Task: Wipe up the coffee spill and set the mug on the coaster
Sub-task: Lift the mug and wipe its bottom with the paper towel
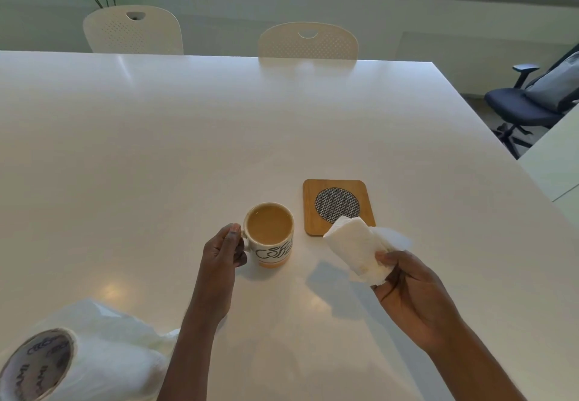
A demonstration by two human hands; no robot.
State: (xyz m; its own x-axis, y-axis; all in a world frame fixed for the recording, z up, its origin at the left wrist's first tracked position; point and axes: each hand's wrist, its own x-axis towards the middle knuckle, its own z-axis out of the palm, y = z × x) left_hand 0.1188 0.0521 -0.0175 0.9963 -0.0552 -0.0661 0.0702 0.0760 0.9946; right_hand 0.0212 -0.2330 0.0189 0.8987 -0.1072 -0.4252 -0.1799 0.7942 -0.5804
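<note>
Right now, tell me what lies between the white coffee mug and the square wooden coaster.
Nothing: in the head view, only a bare strip of white table separates the mug from the coaster.

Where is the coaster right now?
In the head view the coaster lies flat on the white table, just right of the mug, with the paper towel overlapping its near right corner.

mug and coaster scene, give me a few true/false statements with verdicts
1. The mug stands on the coaster. False: it stands on the table, left of the coaster.
2. The right hand holds a crumpled paper towel. True.
3. The mug is empty. False: it holds light brown coffee.
4. The left hand has its grip at the mug's handle. True.
5. A paper towel roll lies at the table's near left. True.
</note>
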